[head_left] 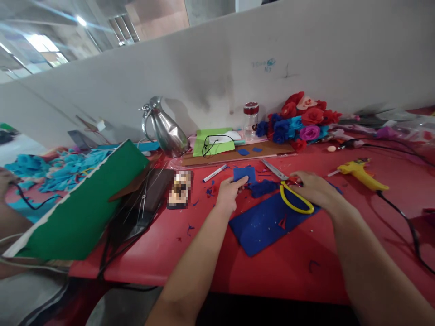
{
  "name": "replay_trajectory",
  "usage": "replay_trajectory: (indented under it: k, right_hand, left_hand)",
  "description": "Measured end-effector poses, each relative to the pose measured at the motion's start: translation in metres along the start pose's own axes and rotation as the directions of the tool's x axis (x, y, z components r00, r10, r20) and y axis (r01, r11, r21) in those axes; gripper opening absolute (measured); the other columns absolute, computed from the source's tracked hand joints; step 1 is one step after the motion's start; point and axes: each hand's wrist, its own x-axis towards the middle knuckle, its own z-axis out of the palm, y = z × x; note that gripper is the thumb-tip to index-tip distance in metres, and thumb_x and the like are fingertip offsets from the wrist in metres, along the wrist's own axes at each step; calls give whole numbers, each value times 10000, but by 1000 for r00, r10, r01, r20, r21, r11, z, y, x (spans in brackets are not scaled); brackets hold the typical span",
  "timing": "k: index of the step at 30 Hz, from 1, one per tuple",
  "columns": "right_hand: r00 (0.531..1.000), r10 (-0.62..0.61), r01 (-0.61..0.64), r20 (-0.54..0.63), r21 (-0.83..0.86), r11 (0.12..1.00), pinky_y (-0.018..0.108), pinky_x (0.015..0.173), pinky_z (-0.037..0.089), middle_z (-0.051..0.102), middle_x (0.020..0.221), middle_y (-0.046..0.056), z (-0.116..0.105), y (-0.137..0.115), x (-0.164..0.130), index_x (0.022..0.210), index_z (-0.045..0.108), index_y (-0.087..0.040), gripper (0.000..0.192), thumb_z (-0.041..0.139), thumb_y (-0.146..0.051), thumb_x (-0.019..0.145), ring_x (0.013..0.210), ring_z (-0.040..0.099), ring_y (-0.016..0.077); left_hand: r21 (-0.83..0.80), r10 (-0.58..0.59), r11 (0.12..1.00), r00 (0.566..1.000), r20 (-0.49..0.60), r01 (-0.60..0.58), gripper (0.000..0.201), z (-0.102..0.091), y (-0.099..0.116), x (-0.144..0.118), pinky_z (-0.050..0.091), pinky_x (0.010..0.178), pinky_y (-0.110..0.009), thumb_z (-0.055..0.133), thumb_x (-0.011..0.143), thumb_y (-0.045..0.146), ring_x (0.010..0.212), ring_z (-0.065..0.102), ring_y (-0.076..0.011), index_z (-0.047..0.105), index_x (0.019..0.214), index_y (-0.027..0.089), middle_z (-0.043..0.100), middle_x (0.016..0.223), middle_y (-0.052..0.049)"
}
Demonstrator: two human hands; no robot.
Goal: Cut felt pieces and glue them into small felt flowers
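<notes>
Felt work fills the middle of the red surface (pixel 272 276). The left hand (pixel 229 192) has its fingers pinched shut on the near edge of a small square of dark blue felt (pixel 244 173). The right hand (pixel 314 188) lies over the yellow-handled scissors (pixel 295 199), fingers curled at the handles; whether they truly grip them I cannot tell. Under the scissors lies a large rectangular sheet of dark blue felt (pixel 265 224), with a crumpled blue felt piece (pixel 263 187) just beyond it. The felt looks light, soft and floppy, not fragile; a pinch near an edge should hold it. Toward the right edge rests a yellow glue gun (pixel 362 174); a silver metal jug (pixel 165 127) stands at the far edge.
</notes>
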Motion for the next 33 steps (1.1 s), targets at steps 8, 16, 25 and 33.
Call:
replay_trajectory:
  k: [8,16,25,33]
  right_hand:
    - [985,25,-38,169,69,997,326,645,484,707,838,79,-5,20,3,1062,651,-214,413,608,-440,719,759,664,257]
    - [976,45,-50,215,16,999,318,591,471,698,832,80,-7,17,1,1159,599,-192,558,653,-409,648,716,658,259]
    - [971,168,-155,172,-88,984,323,616,446,687,843,123,-14,-7,-4,1212,520,-137,635,643,-385,641,766,655,286]
    - [978,195,-185,-69,137,973,367,616,427,668,845,119,-17,-17,-3,1193,554,-231,505,572,-423,726,780,633,304]
  left_hand:
    - [-88,-5,996,1000,27,8,280,-4,1,3,267,480,-207,815,455,276,453,418,-55,591,568,151,528,480,39]
    - [-102,-21,995,1000,17,22,277,-2,4,1,274,482,-204,813,454,260,460,430,-51,597,585,146,544,510,33]
    - [-79,-26,996,1000,8,27,258,-3,3,1,283,474,-199,801,464,248,449,432,-50,588,571,151,539,494,37]
    - [-145,-21,989,999,-29,17,262,-6,4,5,266,455,-196,806,442,218,442,431,-50,587,566,149,536,478,42]
